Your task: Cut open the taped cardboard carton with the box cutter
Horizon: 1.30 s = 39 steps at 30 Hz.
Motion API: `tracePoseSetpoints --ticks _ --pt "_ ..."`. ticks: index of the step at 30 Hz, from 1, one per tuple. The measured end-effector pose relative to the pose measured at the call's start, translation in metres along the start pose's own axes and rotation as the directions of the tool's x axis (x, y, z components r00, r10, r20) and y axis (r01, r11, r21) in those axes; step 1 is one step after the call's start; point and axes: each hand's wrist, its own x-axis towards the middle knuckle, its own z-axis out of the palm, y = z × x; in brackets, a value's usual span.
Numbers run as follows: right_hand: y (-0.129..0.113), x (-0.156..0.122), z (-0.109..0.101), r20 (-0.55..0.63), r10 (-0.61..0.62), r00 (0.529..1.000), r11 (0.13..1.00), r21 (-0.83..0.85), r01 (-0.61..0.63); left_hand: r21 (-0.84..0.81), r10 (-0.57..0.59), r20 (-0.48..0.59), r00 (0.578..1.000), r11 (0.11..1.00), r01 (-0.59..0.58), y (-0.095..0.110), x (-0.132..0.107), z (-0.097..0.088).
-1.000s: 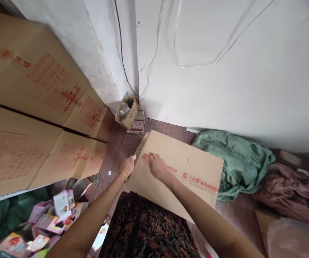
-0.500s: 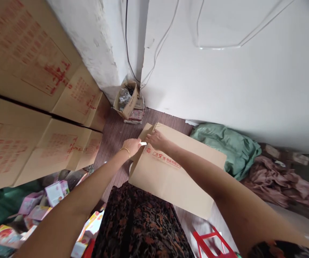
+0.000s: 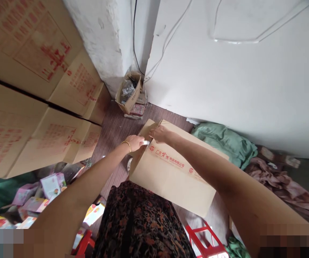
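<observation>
A flattened brown cardboard box with red print lies on the floor in front of me. My left hand, a gold bangle on its wrist, grips the box's left edge, with something small and white at its fingertips. My right hand pinches the far left corner flap of the same box. The two hands sit close together at that corner.
Large stacked cartons with red print fill the left. A small open carton stands in the wall corner. Green cloth and pink cloth lie at right. Small colourful packets lie bottom left, a red stool below.
Both hands have slid from the box's near face up to its far left corner. The box has shifted and its far end looks slightly raised.
</observation>
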Motion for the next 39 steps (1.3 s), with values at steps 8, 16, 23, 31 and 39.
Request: tracePoseSetpoints --ticks 8,16,23,31,39 --pt "0.000 -0.011 0.005 -0.017 -0.038 0.999 0.999 -0.008 0.038 -0.031 -0.021 0.042 0.999 0.999 0.022 -0.013 -0.043 0.035" --pt "-0.007 -0.013 0.006 -0.032 -0.023 0.999 1.000 0.008 0.023 -0.202 -0.120 -0.134 0.984 0.975 0.091 -0.003 -0.025 0.029" --pt "-0.003 -0.019 0.011 -0.094 0.052 0.994 0.993 0.106 -0.042 -0.254 0.010 0.124 0.992 0.967 0.022 -0.006 -0.062 0.059" --pt "-0.107 -0.068 0.050 -0.119 0.380 0.917 0.267 0.964 0.015 -0.950 -0.421 0.055 0.905 0.257 0.177 0.043 -0.102 0.058" --pt "-0.130 -0.079 0.099 0.155 0.534 0.831 -0.403 0.911 0.089 -0.607 -0.497 -0.293 0.817 0.757 0.242 0.099 -0.068 0.060"
